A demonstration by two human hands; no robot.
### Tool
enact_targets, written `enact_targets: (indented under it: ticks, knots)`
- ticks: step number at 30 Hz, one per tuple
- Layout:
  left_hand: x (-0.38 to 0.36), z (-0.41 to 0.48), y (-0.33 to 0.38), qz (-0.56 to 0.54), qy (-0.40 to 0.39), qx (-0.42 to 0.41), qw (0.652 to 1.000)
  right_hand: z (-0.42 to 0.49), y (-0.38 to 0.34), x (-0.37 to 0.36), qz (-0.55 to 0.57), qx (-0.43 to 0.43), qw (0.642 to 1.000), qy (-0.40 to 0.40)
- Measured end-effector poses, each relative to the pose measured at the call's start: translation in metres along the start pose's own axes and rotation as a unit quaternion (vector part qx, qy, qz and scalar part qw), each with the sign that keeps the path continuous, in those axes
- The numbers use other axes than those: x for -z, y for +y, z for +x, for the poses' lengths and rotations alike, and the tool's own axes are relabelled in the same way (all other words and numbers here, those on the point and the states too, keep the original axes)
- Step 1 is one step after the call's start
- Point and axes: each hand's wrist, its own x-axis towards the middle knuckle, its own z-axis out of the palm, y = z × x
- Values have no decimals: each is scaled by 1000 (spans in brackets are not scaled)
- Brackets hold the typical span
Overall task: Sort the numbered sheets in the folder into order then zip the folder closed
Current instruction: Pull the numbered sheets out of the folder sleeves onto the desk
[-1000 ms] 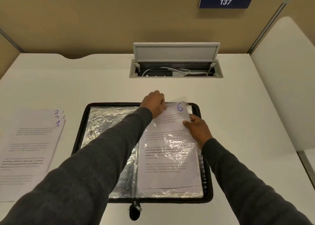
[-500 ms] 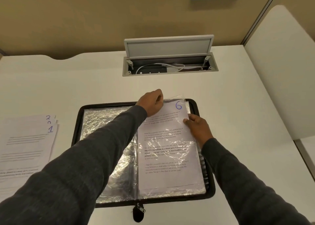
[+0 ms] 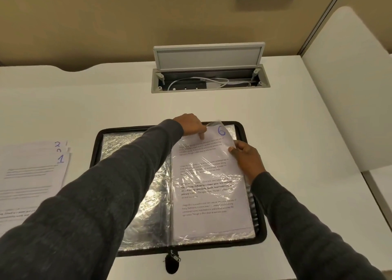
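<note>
A black zip folder (image 3: 259, 220) lies open on the white desk, its clear plastic sleeves showing. The sheet marked 6 (image 3: 209, 173) sits in the right-hand sleeve, its top part sticking out above the sleeve's mouth. My left hand (image 3: 189, 124) pinches the sleeve's top edge at the folder's far rim, one finger pointing down onto the sheet. My right hand (image 3: 247, 156) grips the sheet's right edge near the top. The left-hand sleeve (image 3: 148, 211) looks empty. The zipper pull (image 3: 175, 257) hangs at the folder's near edge.
A pile of loose sheets (image 3: 31, 178), with 1 on top and 2 peeking out behind, lies left of the folder. An open cable hatch (image 3: 210, 76) is set into the desk beyond it. A beige partition stands behind and a white panel (image 3: 347, 88) on the right.
The sheet marked 6 has slid slightly up out of the sleeve. My left hand's finger now points down onto it. The camera has shifted.
</note>
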Motion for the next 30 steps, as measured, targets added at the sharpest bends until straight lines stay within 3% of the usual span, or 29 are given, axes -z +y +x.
enact_targets:
  ticks: [10,17,23,30]
  knots:
    - [33,2,-10,-75,221,-35,972,-7,11,-3,-80,-19,997,2]
    - [77,-16,-16,-86,357,-65,928,-22,17,-5,-21,-68,997,-13]
    - [119,-59,-27,-119,498,-135,848,-41,-12,-23,-28,-39,993,-104]
    - [161,-138,-62,-33,666,-193,720,-58,-49,-94,-62,39,983,-166]
